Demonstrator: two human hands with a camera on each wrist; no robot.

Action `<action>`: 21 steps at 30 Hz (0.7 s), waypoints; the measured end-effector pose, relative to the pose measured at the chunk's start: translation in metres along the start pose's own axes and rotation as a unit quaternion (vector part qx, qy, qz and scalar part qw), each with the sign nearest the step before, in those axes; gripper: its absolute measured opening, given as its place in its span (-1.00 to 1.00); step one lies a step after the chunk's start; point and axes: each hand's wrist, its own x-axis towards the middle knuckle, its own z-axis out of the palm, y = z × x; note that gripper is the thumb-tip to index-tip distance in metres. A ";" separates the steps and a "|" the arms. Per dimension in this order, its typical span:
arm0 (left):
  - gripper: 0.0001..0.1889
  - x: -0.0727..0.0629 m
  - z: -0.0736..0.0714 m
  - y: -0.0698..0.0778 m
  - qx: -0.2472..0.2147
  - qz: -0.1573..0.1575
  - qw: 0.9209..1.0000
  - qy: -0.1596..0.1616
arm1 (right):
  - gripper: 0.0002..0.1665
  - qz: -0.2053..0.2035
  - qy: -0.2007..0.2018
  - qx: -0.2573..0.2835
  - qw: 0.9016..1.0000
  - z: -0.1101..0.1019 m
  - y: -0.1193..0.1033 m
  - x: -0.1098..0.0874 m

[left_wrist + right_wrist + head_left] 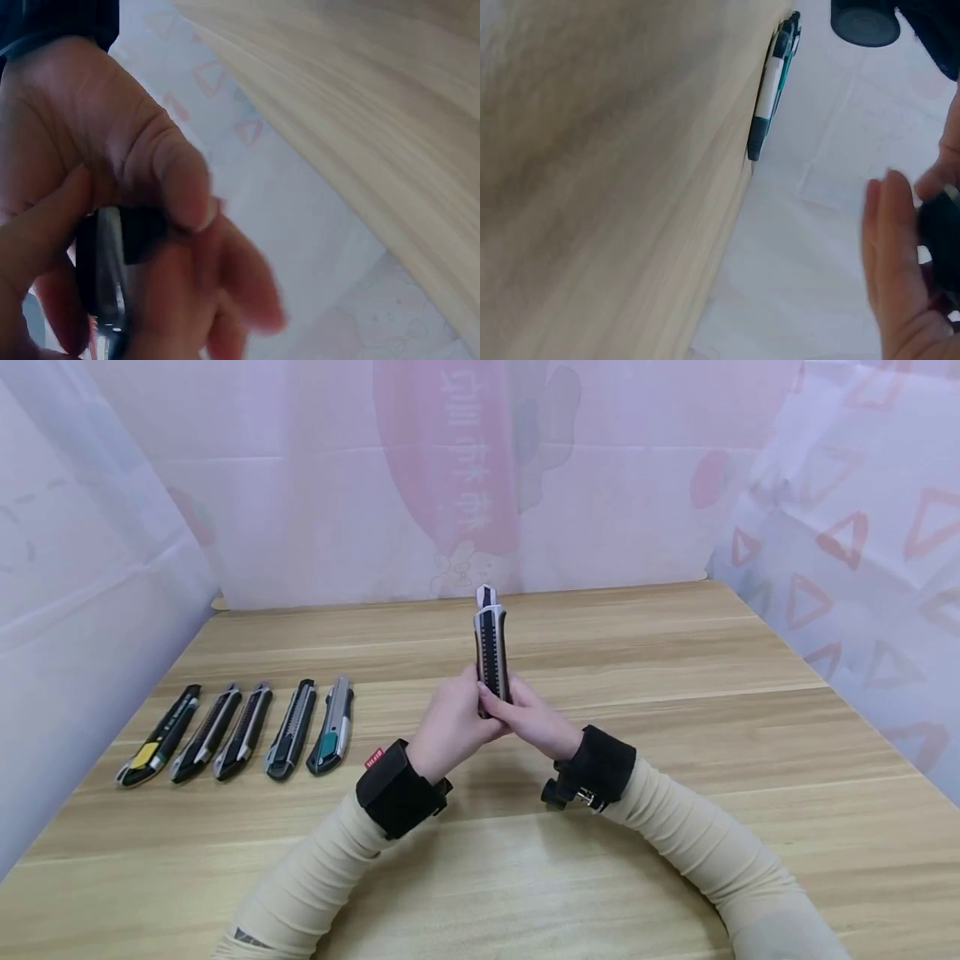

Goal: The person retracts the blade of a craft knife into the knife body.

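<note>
A utility knife (491, 652) with a dark, ridged slide channel and silver trim stands nearly upright above the middle of the table, blade end up. My left hand (450, 722) grips its lower end from the left. From the other side my right hand (542, 722) holds the same end, its thumb lying across the front. The fingers of both hands meet around the handle and hide its base. In the left wrist view the knife's dark and silver body (111, 262) shows between blurred fingers; the right wrist view catches part of the dark handle (939, 232).
Several more utility knives lie side by side on the wooden table (712, 760) at the left, among them one with a yellow part (144, 755) and one with a green slider (327, 743). Printed sheets (300, 485) hang behind and along both sides.
</note>
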 end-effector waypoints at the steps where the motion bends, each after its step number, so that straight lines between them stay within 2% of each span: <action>1: -0.56 -0.001 0.001 0.001 0.005 -0.001 1.000 0.004 | -0.49 0.003 0.001 -0.004 1.000 -0.001 0.000 0.000; 5: -0.49 -0.002 0.004 0.002 0.029 -0.006 0.999 0.017 | -0.47 0.021 -0.007 -0.004 1.000 -0.002 -0.003 0.000; 12: -0.69 -0.009 -0.003 0.010 0.120 0.028 0.990 0.069 | -0.48 0.044 -0.024 0.044 0.998 0.000 -0.006 0.000; 17: -0.68 -0.011 -0.005 0.013 0.139 0.035 0.987 0.066 | -0.52 0.047 -0.029 0.060 0.997 0.002 -0.006 -0.003; 19: -0.65 -0.013 -0.007 0.013 0.140 0.034 0.988 0.053 | -0.54 0.050 -0.030 0.060 0.997 0.003 -0.007 -0.005; 21: -0.66 -0.013 -0.011 0.009 0.125 0.028 0.991 0.025 | -0.50 0.049 -0.030 0.053 0.997 0.003 -0.009 -0.006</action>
